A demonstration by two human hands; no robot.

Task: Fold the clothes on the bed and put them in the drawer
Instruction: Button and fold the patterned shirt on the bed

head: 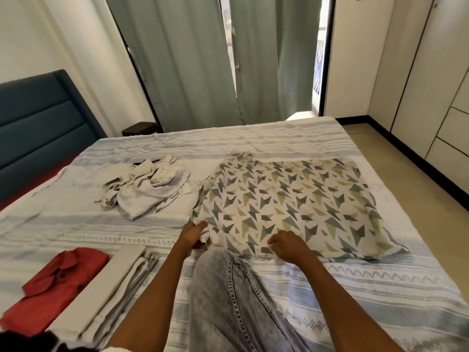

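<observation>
Here the patterned cloth lies spread on the bed; left hand fingers pinch its near corner, right hand fingers curl on its near edge

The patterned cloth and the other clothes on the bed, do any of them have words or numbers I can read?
None. The patterned cloth shows only triangle shapes, the red shirt and grey clothes are plain, and the bedspread has only zigzag stripes.
</observation>
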